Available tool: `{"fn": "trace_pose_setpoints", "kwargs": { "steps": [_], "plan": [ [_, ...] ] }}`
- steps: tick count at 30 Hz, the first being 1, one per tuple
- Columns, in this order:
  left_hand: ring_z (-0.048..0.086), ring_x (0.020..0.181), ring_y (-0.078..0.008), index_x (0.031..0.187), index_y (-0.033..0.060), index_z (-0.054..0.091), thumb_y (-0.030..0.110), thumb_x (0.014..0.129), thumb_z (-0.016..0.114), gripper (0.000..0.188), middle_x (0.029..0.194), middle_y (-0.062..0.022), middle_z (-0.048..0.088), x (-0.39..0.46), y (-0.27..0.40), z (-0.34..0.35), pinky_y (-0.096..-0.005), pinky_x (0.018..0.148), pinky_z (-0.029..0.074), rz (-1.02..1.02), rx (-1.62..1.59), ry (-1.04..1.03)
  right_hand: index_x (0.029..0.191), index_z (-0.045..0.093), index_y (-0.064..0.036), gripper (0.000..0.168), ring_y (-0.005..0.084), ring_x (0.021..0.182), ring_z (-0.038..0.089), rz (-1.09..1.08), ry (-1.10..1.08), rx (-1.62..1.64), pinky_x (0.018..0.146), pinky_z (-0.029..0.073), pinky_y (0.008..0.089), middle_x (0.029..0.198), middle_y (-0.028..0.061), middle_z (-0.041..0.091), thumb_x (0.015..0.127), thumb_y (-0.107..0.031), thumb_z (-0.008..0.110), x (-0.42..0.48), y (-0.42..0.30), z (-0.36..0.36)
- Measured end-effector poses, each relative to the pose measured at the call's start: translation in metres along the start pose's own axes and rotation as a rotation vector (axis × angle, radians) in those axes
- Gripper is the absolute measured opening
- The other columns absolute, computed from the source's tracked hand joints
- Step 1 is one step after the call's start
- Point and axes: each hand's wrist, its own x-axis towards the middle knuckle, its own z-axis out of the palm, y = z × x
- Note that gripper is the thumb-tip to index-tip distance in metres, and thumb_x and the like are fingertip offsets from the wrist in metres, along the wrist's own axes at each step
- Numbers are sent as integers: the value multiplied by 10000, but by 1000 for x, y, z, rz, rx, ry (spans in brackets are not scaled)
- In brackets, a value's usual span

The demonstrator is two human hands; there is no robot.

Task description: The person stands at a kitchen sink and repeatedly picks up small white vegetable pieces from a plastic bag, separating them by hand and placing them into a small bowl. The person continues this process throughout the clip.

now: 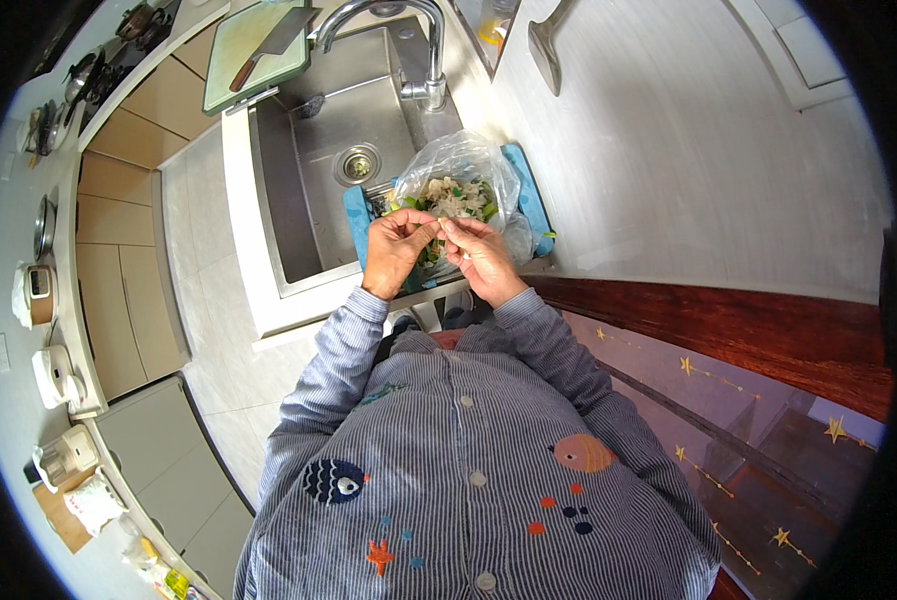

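Note:
Above the near end of the steel sink (310, 161), my left hand (392, 255) and my right hand (482, 259) meet at the fingertips. Between them they pinch a small pale piece of food (442, 223), perhaps a garlic clove; the fingers cover most of it. Just beyond and below the fingers lies a clear plastic bag (467, 157), its mouth spread open. Pale papery peelings (448, 195) and green leaf scraps (491, 211) fill it. The bag rests on a rack with blue ends (523, 187), partly hidden by bag and hands.
A chrome faucet (435, 75) arches over the sink's far end. On the counter at far left, a cleaver (280, 41) lies on a green-rimmed cutting board (223, 75). A dark scouring pad (311, 106) and the drain (357, 165) are inside the sink. A wooden ledge (718, 322) runs to my right.

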Motion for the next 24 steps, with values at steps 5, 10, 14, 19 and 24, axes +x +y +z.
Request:
{"fn": "trace_pose_setpoints", "kwargs": {
  "steps": [5, 10, 14, 19, 24],
  "plan": [
    [383, 459, -9, 876, -7, 657, 143, 873, 626, 153, 604, 38, 549, -3, 22, -5, -186, 408, 274, -163, 63, -8, 1007, 639, 25, 185, 62, 572, 510, -156, 42, -161, 495, 417, 208, 804, 53, 645, 861, -88, 645, 1, 3, 1],
    [370, 430, -22, 844, 0, 652, 117, 856, 636, 118, 588, 29, 538, 1, 21, -13, -190, 385, 258, -294, -23, -55, 1038, 638, 32, 208, 53, 557, 492, -307, 0, -371, 484, 405, 193, 772, 37, 633, 863, -81, 639, -2, 2, 6],
    [393, 447, -22, 799, -2, 651, 59, 831, 641, 70, 602, 14, 562, 3, 27, -14, -188, 390, 273, -345, -53, -52, 1045, 639, 34, 214, 47, 545, 476, -358, -28, -484, 474, 394, 189, 748, 23, 619, 868, -87, 635, -2, 2, 5],
    [377, 424, -32, 741, 6, 611, 41, 811, 636, 82, 575, 16, 531, 7, 17, -12, -193, 374, 259, -323, -8, -12, 1032, 642, 36, 197, 45, 542, 477, -402, -10, -541, 470, 394, 191, 741, 20, 615, 873, -79, 624, 3, 10, 0],
    [383, 422, -39, 722, 14, 602, 32, 804, 635, 91, 565, 18, 520, 8, 7, -8, -202, 367, 259, -370, -43, 29, 1020, 636, 50, 188, 49, 544, 485, -430, 22, -521, 474, 400, 192, 744, 27, 620, 877, -70, 614, 5, 20, -4]
  ]
}}
